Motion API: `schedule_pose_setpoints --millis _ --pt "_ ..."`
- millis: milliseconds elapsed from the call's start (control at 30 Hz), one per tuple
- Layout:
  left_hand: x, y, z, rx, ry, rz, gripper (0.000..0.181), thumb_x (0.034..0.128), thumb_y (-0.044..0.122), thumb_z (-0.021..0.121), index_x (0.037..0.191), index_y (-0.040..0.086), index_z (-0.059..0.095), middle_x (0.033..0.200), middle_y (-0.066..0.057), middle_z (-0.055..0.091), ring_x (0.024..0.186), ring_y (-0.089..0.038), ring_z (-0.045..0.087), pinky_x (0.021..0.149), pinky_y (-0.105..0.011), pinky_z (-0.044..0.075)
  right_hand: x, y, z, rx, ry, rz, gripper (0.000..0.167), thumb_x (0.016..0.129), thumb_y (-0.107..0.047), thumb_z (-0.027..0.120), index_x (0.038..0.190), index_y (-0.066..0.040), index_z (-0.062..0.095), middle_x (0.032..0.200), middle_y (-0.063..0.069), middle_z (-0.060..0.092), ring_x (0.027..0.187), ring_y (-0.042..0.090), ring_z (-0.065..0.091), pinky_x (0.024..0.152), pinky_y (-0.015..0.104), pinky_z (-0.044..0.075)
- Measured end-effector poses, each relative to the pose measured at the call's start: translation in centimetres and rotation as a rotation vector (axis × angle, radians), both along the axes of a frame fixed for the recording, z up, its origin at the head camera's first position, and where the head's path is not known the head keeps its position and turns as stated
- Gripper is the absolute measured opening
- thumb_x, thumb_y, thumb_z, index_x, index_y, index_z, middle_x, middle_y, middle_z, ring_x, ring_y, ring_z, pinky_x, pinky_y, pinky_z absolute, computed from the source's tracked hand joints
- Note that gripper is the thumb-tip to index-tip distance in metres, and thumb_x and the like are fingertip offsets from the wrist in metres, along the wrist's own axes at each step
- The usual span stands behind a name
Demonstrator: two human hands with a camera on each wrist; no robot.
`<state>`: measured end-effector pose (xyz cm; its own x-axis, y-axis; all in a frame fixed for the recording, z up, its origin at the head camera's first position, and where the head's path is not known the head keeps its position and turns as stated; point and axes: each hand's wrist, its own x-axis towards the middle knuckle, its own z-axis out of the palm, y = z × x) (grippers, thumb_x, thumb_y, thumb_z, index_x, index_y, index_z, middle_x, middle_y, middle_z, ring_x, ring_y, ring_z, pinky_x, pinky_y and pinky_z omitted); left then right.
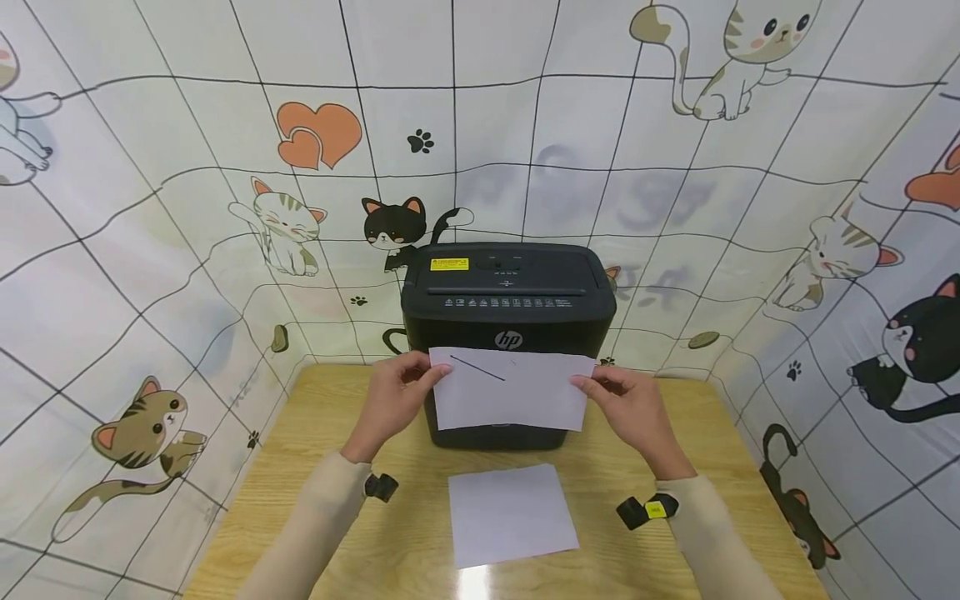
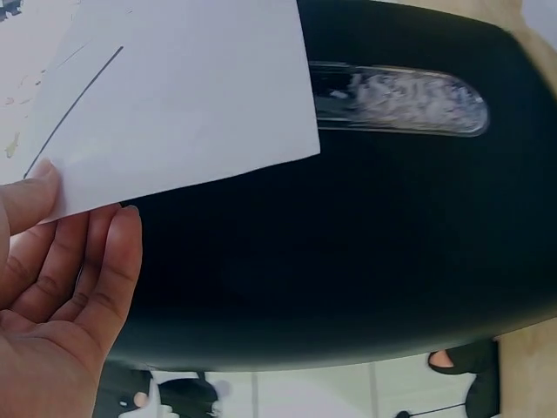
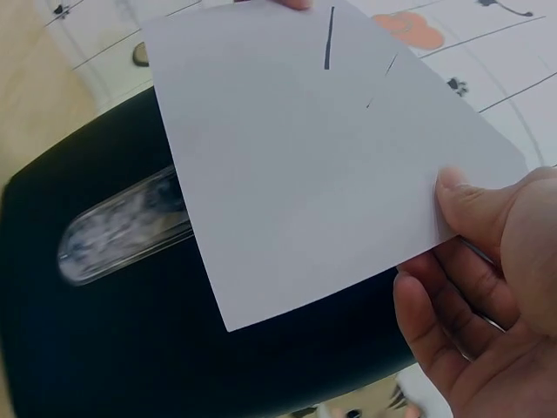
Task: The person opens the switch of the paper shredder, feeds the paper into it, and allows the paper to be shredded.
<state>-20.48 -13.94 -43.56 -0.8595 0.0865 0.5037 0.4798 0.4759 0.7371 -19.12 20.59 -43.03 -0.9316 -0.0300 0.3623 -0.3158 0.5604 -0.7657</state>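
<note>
A white sheet of paper [image 1: 517, 396] with a dark line drawn on it is held up before the front of a black HP paper shredder [image 1: 510, 283]. My left hand [image 1: 397, 396] pinches its left edge between thumb and fingers. At the opposite edge, my right hand [image 1: 630, 408] pinches it the same way. In the left wrist view, a clear window [image 2: 418, 100] in the shredder's front shows white shreds inside. The paper covers part of that window in both wrist views. A second sheet of paper [image 1: 513, 517] lies flat on the table in front of the shredder.
The shredder stands at the back of a wooden table [image 1: 322, 500], close to a cloth backdrop [image 1: 487, 125] with a grid and cartoon cats. Backdrop walls also flank the table on both sides. A yellow label [image 1: 449, 264] is on the shredder's top, behind its feed slot.
</note>
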Motion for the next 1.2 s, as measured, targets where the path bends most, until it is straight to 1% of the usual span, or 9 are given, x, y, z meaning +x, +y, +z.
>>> schedule_pose_setpoints --millis 133,300,433,533,633,833,967,1067,1200 --pt "-0.6 -0.1 1.4 0.021 0.069 -0.051 0.016 0.0914 0.024 0.079 0.081 0.013 0.073 0.071 0.001 0.067 0.065 -0.012 0.056 0.062 -0.024 0.048 -0.1 0.0 1.9 -0.026 0.04 0.013 0.019 0.091 -0.03 0.079 0.082 -0.014 0.074 0.064 -0.003 0.048 0.061 0.011 0.044 0.055 0.027 0.037" --pt "-1.1 -0.1 3.3 0.039 0.123 -0.087 0.017 0.0918 0.021 0.079 0.079 0.012 0.072 0.067 0.001 0.065 0.058 -0.009 0.052 0.056 -0.022 0.043 -0.6 0.2 4.0 -0.06 0.061 0.029 0.019 0.092 -0.027 0.079 0.082 -0.011 0.074 0.064 -0.005 0.049 0.06 0.011 0.043 0.054 0.027 0.036" --pt "-1.3 0.0 5.0 0.045 0.149 -0.099 0.017 0.0917 0.019 0.079 0.079 0.011 0.07 0.069 0.0 0.066 0.059 -0.01 0.055 0.057 -0.022 0.045 -1.1 0.3 5.6 -0.054 0.071 0.036 0.021 0.093 -0.03 0.078 0.083 -0.011 0.074 0.065 -0.005 0.05 0.06 0.013 0.043 0.054 0.029 0.036" --pt "-1.6 0.1 6.3 0.049 0.163 -0.108 0.017 0.0919 0.018 0.079 0.08 0.01 0.07 0.071 -0.002 0.067 0.061 -0.012 0.057 0.06 -0.023 0.046 -1.4 0.3 6.8 -0.038 0.076 0.033 0.022 0.093 -0.033 0.077 0.088 -0.012 0.077 0.068 -0.004 0.058 0.063 0.013 0.047 0.055 0.029 0.038" --pt "-2.0 0.0 7.5 0.045 0.173 -0.103 0.016 0.0926 0.019 0.078 0.081 0.01 0.07 0.071 -0.002 0.067 0.061 -0.013 0.057 0.061 -0.023 0.044 -1.7 0.2 8.1 -0.036 0.081 0.031 0.022 0.094 -0.034 0.077 0.094 -0.012 0.079 0.077 -0.002 0.067 0.07 0.012 0.05 0.059 0.026 0.039" --pt "-2.8 -0.1 9.8 0.037 0.158 -0.091 0.015 0.0937 0.022 0.077 0.086 0.009 0.073 0.075 -0.004 0.07 0.064 -0.012 0.06 0.065 -0.023 0.046 -2.6 0.3 10.7 -0.039 0.073 0.02 0.027 0.094 -0.037 0.076 0.096 -0.011 0.079 0.077 -0.007 0.064 0.073 0.013 0.047 0.062 0.028 0.038" --pt "-3.5 -0.1 11.2 0.03 0.149 -0.076 0.017 0.0944 0.025 0.076 0.087 0.009 0.073 0.075 -0.006 0.069 0.065 -0.015 0.058 0.066 -0.023 0.046 -3.5 0.4 12.2 -0.067 0.052 0.02 0.034 0.093 -0.045 0.074 0.097 -0.011 0.078 0.082 -0.011 0.068 0.082 0.014 0.051 0.068 0.027 0.04" --pt "-4.1 0.0 12.3 0.024 0.146 -0.057 0.019 0.0944 0.026 0.076 0.09 0.008 0.074 0.079 -0.007 0.07 0.068 -0.015 0.059 0.068 -0.021 0.047 -4.2 0.3 13.2 -0.077 0.064 0.024 0.036 0.092 -0.048 0.074 0.096 -0.012 0.078 0.079 -0.007 0.066 0.08 0.016 0.05 0.066 0.029 0.039" --pt "-5.3 0.1 13.9 -0.003 0.176 -0.032 0.021 0.0949 0.027 0.076 0.091 0.007 0.074 0.078 -0.008 0.068 0.069 -0.018 0.056 0.066 -0.022 0.044 -5.1 0.3 14.4 -0.069 0.089 0.013 0.038 0.092 -0.05 0.074 0.095 -0.012 0.077 0.08 0.001 0.065 0.076 0.019 0.051 0.063 0.029 0.04"
